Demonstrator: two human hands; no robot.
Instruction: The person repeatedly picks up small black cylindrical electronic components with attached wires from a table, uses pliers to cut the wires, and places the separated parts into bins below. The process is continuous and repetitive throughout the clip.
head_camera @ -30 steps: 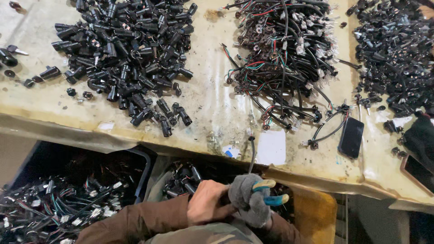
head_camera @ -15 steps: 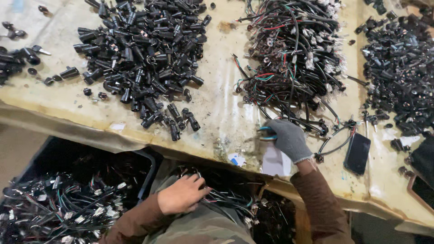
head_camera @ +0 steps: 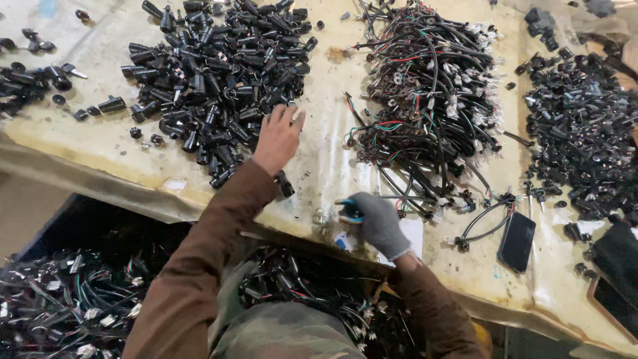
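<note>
Head view shows bare left hand [head_camera: 278, 136] spread open on black cylinder pile [head_camera: 212, 73], gloved right hand [head_camera: 375, 219] apparently gripping a blue-handled tool [head_camera: 349, 206].

Table [head_camera: 319, 166]: plug pile [head_camera: 212, 73] left, wire bundle [head_camera: 432, 100] middle, second pile [head_camera: 585, 126] right; phone [head_camera: 517, 240] before it; wire bin [head_camera: 66, 299] below.

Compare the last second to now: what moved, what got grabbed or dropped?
The bare left hand rose from near the lap to the edge of the black cylinder pile, fingers on the parts. The gloved right hand went from the lap up to the table and keeps its grip on the blue-handled tool. Nothing dropped. Wire bundle, phone and piles unchanged.
</note>
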